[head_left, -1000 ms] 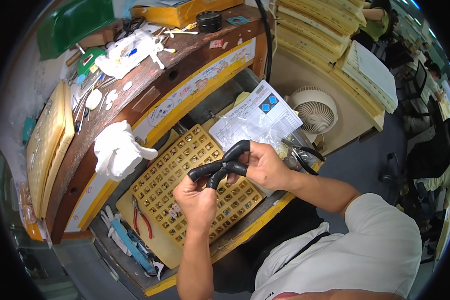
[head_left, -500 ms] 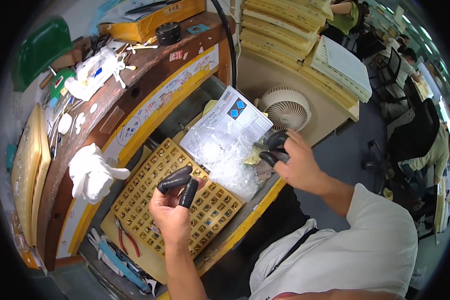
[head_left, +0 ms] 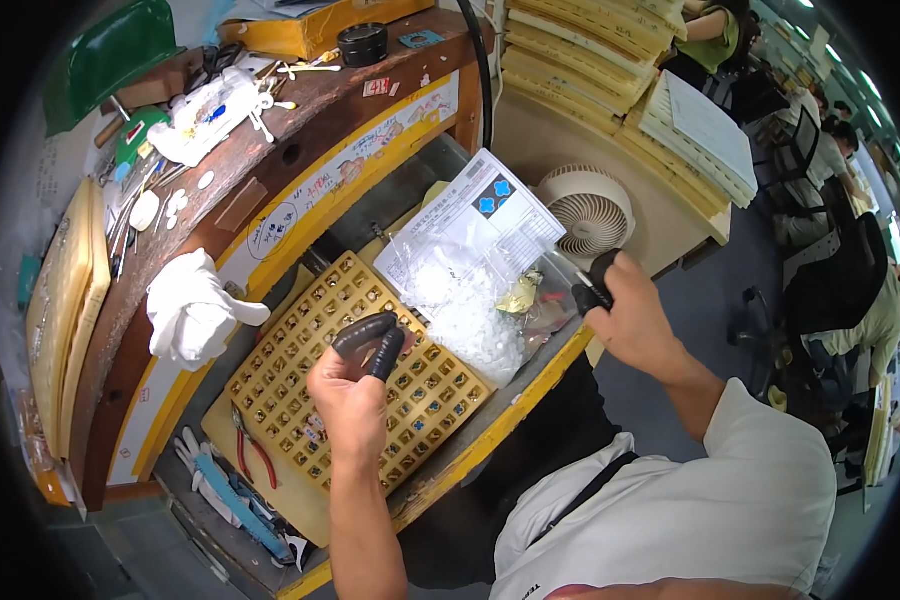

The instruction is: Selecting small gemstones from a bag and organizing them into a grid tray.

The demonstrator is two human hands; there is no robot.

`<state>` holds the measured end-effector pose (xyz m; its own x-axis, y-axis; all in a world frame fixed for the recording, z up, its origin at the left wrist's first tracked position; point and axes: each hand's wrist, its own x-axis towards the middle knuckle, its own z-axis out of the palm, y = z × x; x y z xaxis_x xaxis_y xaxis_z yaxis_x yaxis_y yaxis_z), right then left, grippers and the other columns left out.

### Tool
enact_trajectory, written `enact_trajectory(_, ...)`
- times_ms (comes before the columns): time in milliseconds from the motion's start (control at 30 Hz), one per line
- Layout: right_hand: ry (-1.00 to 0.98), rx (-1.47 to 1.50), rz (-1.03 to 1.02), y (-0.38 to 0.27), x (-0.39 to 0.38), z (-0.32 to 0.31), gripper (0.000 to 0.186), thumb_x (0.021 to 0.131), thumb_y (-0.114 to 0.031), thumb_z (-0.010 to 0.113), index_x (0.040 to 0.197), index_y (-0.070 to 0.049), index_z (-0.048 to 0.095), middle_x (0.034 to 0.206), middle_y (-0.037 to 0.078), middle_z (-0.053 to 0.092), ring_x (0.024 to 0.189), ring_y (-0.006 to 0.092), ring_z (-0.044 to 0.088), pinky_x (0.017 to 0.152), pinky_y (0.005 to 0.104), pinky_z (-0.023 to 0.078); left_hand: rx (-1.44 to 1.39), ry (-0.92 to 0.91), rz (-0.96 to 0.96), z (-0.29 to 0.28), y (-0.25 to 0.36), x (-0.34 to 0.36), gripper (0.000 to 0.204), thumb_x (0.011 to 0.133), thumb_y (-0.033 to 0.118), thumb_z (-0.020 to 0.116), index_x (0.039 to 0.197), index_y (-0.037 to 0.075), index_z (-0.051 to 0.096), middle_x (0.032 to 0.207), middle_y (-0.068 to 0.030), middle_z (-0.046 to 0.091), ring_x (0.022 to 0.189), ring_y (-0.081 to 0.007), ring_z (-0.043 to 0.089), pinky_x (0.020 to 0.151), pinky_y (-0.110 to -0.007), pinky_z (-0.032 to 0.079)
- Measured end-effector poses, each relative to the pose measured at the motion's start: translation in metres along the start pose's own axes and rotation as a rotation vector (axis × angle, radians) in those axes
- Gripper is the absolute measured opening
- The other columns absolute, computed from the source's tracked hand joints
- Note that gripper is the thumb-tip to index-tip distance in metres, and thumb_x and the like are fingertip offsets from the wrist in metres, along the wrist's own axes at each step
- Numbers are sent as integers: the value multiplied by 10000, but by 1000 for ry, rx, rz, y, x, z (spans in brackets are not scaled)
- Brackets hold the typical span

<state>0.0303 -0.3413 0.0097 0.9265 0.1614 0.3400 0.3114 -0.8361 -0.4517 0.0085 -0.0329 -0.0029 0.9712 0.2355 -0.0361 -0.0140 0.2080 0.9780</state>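
Observation:
My left hand [head_left: 355,400], with black covers on thumb and forefinger, is over a yellow tray [head_left: 300,335] of small square compartments. Those two fingertips are closed together; whatever is between them is too small to make out. Many compartments hold small metallic pieces, some with blue parts. To the right, my right hand [head_left: 630,315], also in black finger covers, pinches a slim metal tool [head_left: 586,281] beside a clear plastic bag [head_left: 470,315]. The bag lies on a printed sheet [head_left: 460,215] with a picture of blue four-lobed shapes, overlapping the tray's far right side.
Red-handled pliers [head_left: 257,455] lie on the board at the tray's left. A white glove [head_left: 195,310] hangs at the wooden bench edge [head_left: 220,190], which carries scattered tools. A round fan [head_left: 585,210] and stacked yellow trays [head_left: 580,65] stand beyond; other people sit at far right.
My right hand has drawn right and slightly down, away from the bag, and its fingers have closed together. The left hand has shifted a little right and up over the tray.

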Motion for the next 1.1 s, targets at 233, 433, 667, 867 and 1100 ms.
enact_trajectory(233, -360, 1096, 184, -26, -8, 12, 135, 985, -126, 534, 1001, -15, 609, 852, 21, 646, 780, 80, 583, 703, 242, 460, -242, -67, 9, -2, 1, -1, 167, 897, -93, 606, 1060, -75, 639, 989, -163, 697, 921, -244, 696, 906, -402, 574)
enact_trajectory(433, -941, 1623, 169, -68, -22, 54, 274, 1035, -182, 466, 1170, 34, 568, 1058, 111, 680, 1030, 172, 654, 942, 312, 476, -390, -116, 38, -4, 0, -4, 209, 865, -119, 631, 1059, -41, 634, 1074, -187, 679, 972, -267, 688, 934, -480, 565)
enact_trajectory(667, -1164, 1865, 242, -86, -14, 67, 338, 1038, -231, 406, 1148, 49, 559, 1114, 171, 665, 1070, 251, 649, 967, 349, 476, -480, -211, 18, -11, 3, -8, 218, 854, -106, 646, 1048, -13, 680, 1112, -164, 670, 1015, -292, 661, 949, -511, 537)
enact_trajectory(867, -1214, 1897, 218, -91, -10, 67, 331, 1043, -226, 410, 1139, 57, 552, 1118, 179, 660, 1083, 274, 652, 973, 357, 482, -505, -218, 2, -16, 4, -9, 233, 852, -92, 657, 1076, -33, 673, 1100, -175, 666, 1020, -294, 660, 953, -504, 543)
enact_trajectory(1100, -1195, 1942, 258, -90, -14, 77, 321, 1040, -219, 419, 1108, 64, 552, 1085, 186, 656, 1074, 294, 656, 970, 363, 492, -540, -231, 2, -15, 4, -10, 233, 860, -71, 662, 1092, -47, 667, 1087, -176, 665, 1008, -293, 661, 949, -492, 548)
